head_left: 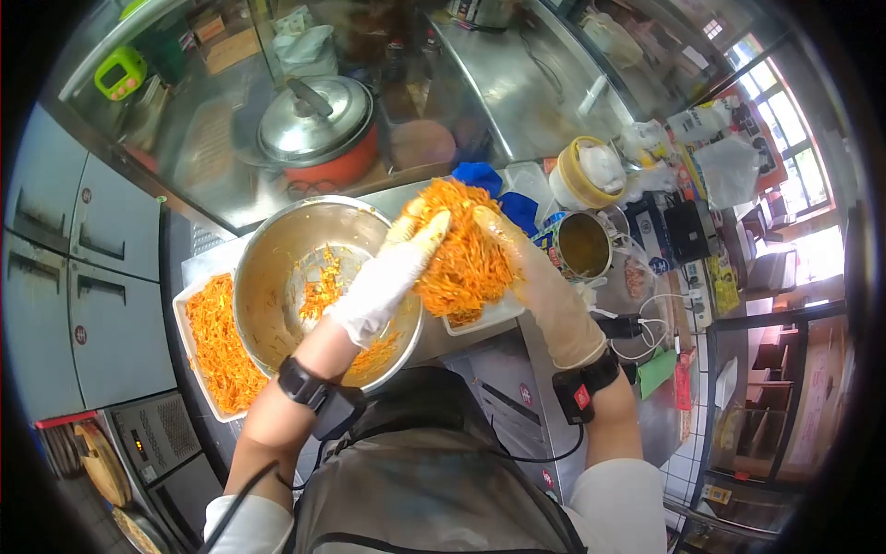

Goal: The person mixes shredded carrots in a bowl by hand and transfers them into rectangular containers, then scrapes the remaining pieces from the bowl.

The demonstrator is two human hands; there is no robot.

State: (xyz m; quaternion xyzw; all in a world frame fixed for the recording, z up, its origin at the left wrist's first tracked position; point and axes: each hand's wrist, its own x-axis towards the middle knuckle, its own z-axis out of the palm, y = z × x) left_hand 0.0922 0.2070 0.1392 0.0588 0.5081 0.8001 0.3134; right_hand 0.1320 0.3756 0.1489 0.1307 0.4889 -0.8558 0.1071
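Observation:
A large heap of orange shredded carrot (464, 263) is held up between my two gloved hands. My left hand (411, 242), in a white glove smeared with orange, presses its left side. On its other side my right hand (503, 245), in a cream glove, grips it; some of the fingers are hidden by the shreds. Beneath the heap, a white tray (503, 314) shows only in part. Left of it stands a wide steel bowl (268, 240) with a few shreds and orange smears inside. More shredded carrot (221, 346) fills another white tray (191, 355) at the far left.
Behind a glass pane sits a red pot (332, 169) with a steel lid. To the right are an open can (583, 245), a yellow-rimmed tub (591, 171), a blue cloth (517, 210) and white cables (660, 323). Cabinets (120, 222) line the left.

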